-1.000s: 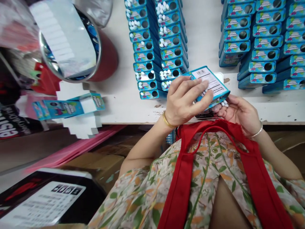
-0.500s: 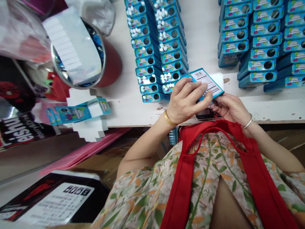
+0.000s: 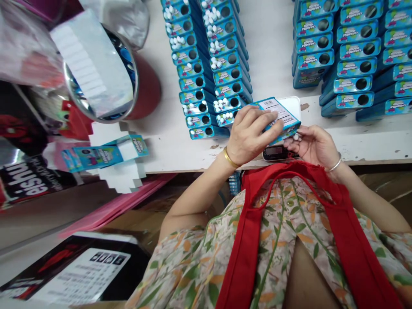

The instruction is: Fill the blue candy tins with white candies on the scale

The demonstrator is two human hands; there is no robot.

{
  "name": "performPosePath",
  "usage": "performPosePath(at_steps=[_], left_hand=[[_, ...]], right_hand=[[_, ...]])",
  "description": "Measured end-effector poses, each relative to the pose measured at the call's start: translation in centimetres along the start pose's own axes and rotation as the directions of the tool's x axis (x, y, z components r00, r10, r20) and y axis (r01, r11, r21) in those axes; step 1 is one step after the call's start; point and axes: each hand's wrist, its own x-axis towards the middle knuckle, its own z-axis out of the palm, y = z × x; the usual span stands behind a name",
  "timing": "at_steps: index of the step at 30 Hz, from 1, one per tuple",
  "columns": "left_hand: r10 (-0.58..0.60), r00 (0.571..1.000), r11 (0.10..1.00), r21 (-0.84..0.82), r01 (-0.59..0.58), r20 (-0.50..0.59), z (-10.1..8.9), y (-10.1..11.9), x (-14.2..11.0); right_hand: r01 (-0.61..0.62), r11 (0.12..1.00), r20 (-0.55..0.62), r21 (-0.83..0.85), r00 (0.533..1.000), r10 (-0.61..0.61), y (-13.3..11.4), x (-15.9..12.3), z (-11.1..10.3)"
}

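My left hand point(image 3: 249, 136) grips a blue candy tin point(image 3: 279, 110), tilted, its white printed label facing up. Just under the tin's lower right end is my right hand point(image 3: 317, 145), cupped palm up. Small white candies point(image 3: 296, 137) lie at its curled fingers. Beneath both hands sits what looks like a small scale, with a white plate point(image 3: 295, 103) and a dark display panel point(image 3: 273, 151). To the left, rows of blue tins point(image 3: 200, 132) stand on end with round holes on top. White candies rest on many of their tops.
More upright blue tins point(image 3: 355, 101) fill the right of the white table point(image 3: 270, 47). A red metal bucket point(image 3: 148, 86) of blue pieces, with a white sheet on it, stands at left. Near it lies an unfolded blue carton point(image 3: 99, 156). A black box point(image 3: 80, 266) is lower left.
The tin tipped flatter against my right fingers, then lifted slightly, showing candies at my fingertips again. My right hand has drawn in and curled more. The view shifted a little.
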Motion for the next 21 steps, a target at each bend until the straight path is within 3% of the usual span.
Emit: performPosePath(at_steps=[4, 8, 12, 15, 18, 21], left_hand=[[-0.059, 0.988, 0.996, -0.08, 0.048, -0.14, 0.8, -0.3, 1.0], [-0.105, 0.966, 0.978, -0.203, 0.057, -0.235, 2.8, -1.0, 4.8], [0.02, 0.983, 0.966, -0.251, -0.066, -0.181, 5.5, -2.4, 9.5], [0.026, 0.993, 0.976, -0.211, -0.05, -0.116, 7.4, -3.4, 11.5], [0.01, 0.992, 0.986, -0.167, -0.031, -0.127, 9.0, -4.0, 11.8], [0.01, 0.994, 0.985, -0.169, -0.029, -0.109, 10.2, -4.4, 11.4]], right_hand=[[-0.021, 1.0, -0.003, -0.011, 1.0, 0.021, -0.2, -0.7, -1.3], [-0.005, 1.0, -0.082, 0.015, 0.997, 0.006, 0.5, -1.0, -3.5], [0.022, 0.999, -0.187, -0.041, 0.982, -0.03, 1.3, 0.4, -6.0], [0.003, 0.982, -0.282, -0.19, 0.958, -0.057, 0.8, 2.5, -7.5], [-0.069, 0.948, -0.257, -0.311, 0.966, -0.013, -0.4, 4.7, -8.3], [-0.142, 0.91, -0.159, -0.39, 0.984, 0.086, -1.1, 5.9, -8.2]])
